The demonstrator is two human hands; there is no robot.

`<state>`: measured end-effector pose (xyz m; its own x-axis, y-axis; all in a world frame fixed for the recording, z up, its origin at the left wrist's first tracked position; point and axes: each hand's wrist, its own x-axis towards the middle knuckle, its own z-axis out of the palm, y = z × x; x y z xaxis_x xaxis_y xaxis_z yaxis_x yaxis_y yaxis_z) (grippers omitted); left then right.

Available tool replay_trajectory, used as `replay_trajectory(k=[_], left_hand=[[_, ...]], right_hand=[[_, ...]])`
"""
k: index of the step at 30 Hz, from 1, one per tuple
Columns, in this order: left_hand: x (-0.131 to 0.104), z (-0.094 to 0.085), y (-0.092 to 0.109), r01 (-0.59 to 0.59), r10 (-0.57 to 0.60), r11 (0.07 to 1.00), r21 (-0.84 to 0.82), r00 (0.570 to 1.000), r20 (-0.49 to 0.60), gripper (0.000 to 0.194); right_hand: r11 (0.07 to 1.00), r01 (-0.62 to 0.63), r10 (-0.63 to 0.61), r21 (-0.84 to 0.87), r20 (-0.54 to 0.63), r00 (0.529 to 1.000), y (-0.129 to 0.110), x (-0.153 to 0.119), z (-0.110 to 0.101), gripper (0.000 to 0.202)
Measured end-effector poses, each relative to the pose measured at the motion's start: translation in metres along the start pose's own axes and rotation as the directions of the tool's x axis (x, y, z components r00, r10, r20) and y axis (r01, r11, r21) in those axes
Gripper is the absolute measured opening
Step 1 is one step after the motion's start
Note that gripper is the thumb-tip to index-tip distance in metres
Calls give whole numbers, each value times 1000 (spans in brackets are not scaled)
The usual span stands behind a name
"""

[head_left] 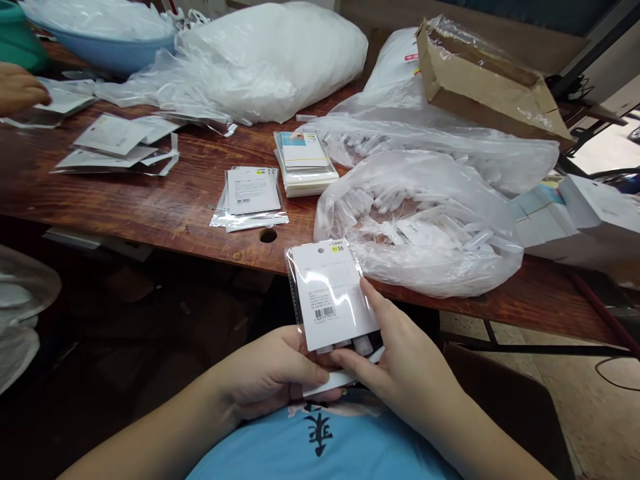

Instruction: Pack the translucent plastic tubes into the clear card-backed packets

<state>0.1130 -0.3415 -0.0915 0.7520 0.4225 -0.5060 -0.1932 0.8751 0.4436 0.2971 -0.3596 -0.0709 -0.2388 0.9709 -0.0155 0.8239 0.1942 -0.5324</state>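
A clear plastic packet with a white printed card point(333, 287) is held upright in front of my blue shirt. My left hand point(280, 373) is closed on its lower left part, thumb over the bottom edge. Fingers of my right hand point(400, 353) wrap round its right side, the thumb near the bottom. Small whitish pieces point(363, 345) show below the card, between my hands. On the table beyond lie a few similar packets point(253, 192) and a banded stack of cards point(306, 157).
An open plastic bag point(430, 173) of small clear pieces lies on the wooden table point(200, 200). Behind are a large white bag point(300, 53), a cardboard box point(490, 83) and a blue basin point(115, 53). Another person's hand point(20, 90) is at far left, near more packets point(113, 135).
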Motion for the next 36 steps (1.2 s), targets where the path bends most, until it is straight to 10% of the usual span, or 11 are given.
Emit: replay_trajectory(k=[4, 10, 14, 24, 30, 36], left_hand=[[-1, -2, -1, -18, 16, 1000, 16, 994, 107, 47], [-1, 0, 1, -34, 18, 996, 86, 983, 182, 46], [2, -4, -1, -31, 25, 997, 64, 996, 85, 45], [-2, -7, 9, 0, 3, 999, 43, 998, -58, 40], [2, 1, 9, -51, 43, 986, 156, 997, 60, 30], [-16, -9, 21, -115, 118, 992, 42, 991, -57, 46]], right_hand=[[997, 54, -63, 52, 193, 979, 4, 0, -11, 85], [996, -1, 3, -95, 24, 1000, 5, 9, -8, 61], [995, 94, -91, -18, 152, 984, -1, 9, -11, 70], [951, 86, -95, -298, -17, 995, -16, 23, 15, 53], [952, -31, 4, -306, -89, 996, -21, 36, 19, 46], [982, 190, -185, -8, 181, 966, -8, 37, -23, 62]])
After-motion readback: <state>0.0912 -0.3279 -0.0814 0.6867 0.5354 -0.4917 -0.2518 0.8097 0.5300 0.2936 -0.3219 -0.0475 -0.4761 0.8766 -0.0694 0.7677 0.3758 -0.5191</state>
